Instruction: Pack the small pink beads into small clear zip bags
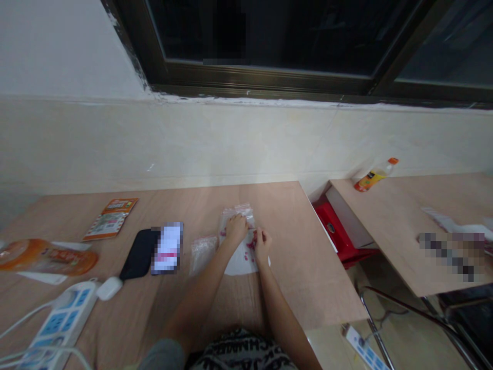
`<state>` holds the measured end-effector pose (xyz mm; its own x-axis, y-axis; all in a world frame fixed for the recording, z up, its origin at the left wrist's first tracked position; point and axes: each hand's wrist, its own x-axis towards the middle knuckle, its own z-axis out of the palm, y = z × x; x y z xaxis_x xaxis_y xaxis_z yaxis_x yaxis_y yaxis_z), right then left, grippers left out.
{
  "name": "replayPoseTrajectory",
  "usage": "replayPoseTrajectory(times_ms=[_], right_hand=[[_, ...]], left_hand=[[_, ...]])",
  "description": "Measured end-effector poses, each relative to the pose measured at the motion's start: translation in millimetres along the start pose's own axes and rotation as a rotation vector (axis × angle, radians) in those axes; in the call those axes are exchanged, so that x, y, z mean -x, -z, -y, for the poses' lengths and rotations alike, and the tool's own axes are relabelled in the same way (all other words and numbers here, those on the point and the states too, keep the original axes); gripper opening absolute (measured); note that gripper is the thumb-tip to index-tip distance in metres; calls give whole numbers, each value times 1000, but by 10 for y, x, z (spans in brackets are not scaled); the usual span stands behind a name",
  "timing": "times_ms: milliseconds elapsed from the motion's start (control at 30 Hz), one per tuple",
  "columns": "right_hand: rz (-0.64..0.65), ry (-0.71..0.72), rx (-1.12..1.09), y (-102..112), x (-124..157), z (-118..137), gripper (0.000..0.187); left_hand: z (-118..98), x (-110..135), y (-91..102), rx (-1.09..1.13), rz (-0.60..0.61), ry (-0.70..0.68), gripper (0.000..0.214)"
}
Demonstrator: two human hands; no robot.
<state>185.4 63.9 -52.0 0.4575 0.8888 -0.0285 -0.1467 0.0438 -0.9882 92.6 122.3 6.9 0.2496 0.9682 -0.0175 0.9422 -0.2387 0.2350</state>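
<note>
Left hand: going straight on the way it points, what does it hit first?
Probably the far end of the clear plastic bag under the left hand; past it only bare table before the wall, though depth is unclear.

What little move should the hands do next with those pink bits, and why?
Probably the right hand should pinch one of the pink bits and slip it into the clear bag under the left hand. The bits seem to lie loose on the white sheet, close beside both hands.
</note>
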Motion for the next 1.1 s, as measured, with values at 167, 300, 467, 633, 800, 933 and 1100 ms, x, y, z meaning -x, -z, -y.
replayPoseTrajectory(times_ms=[167,300,467,633,800,933,1100], right_hand=[[-47,56,39,0,-21,46,50],[-51,19,-16,2,-51,43,51],[-42,-48,-110,6,-80,7,50],[24,-84,-227,-13,-72,71,49],[32,-165,-514,-39,-70,215,45],[-74,-164,-575,-46,-99,263,39],[-180,-104,-446,-86,-130,204,37]], left_hand=[[-13,-34,-39,-2,6,-12,28],[6,-18,-78,19,-16,-23,28],[40,14,-90,78,-80,-19,26],[81,25,7,161,-168,-5,25],[161,45,184,469,-378,14,20],[210,138,316,980,-525,119,20],[235,303,401,1516,-519,344,28]])
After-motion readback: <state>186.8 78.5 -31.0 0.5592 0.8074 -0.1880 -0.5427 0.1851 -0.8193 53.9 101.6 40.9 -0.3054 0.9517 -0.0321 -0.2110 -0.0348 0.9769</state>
